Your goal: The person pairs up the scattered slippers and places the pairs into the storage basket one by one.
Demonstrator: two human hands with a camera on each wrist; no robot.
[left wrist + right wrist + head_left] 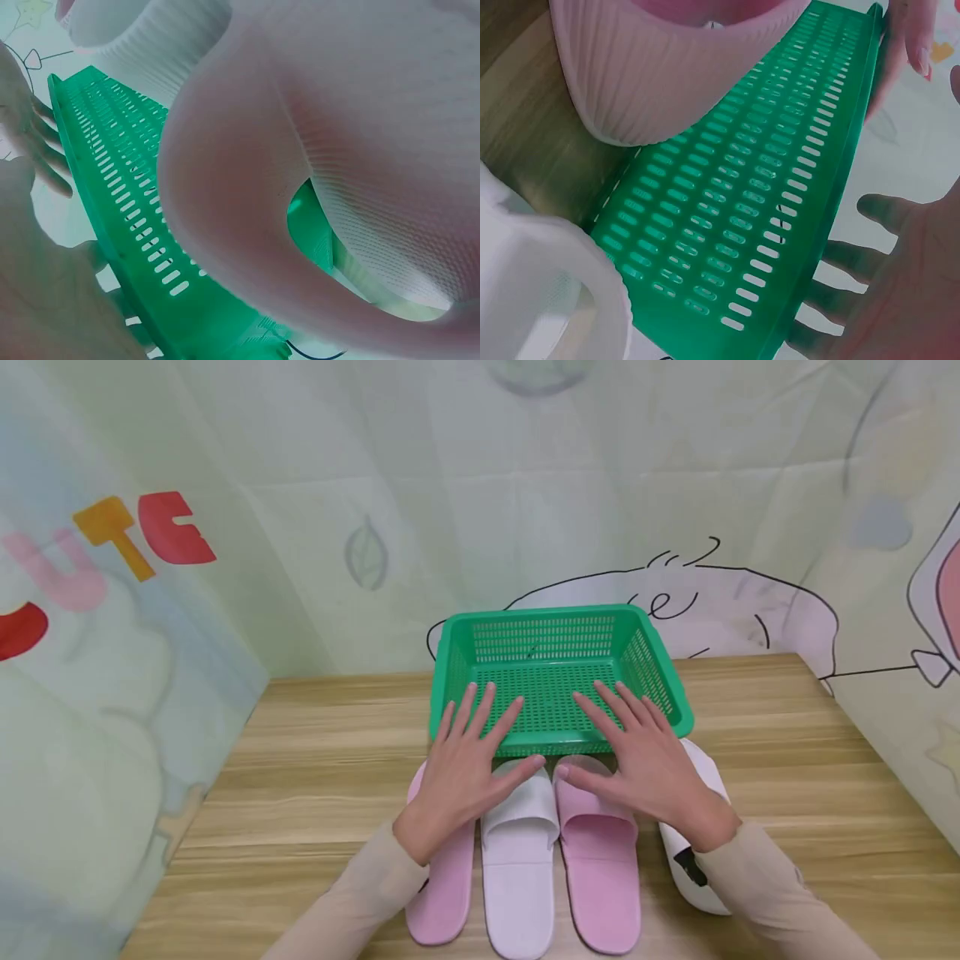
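In the head view my left hand (463, 767) and right hand (651, 763) are spread, palms down, over the front rim of a green plastic basket (444, 668). Neither hand holds anything. Four would exceed a pair, so several slippers lie in a row before the basket: a pink slipper (441, 902) under my left wrist, a white slipper (519, 885), a pink slipper (602, 877), and another white slipper (693, 868) partly hidden by my right forearm. In the right wrist view my fingers (855, 259) stretch along the basket's rim.
The wooden table (337, 760) extends on both sides of the basket. Behind it hangs a pale printed cloth (420, 485) with cartoon drawings, and it also runs along the left and right sides. The basket stands near the table's back edge.
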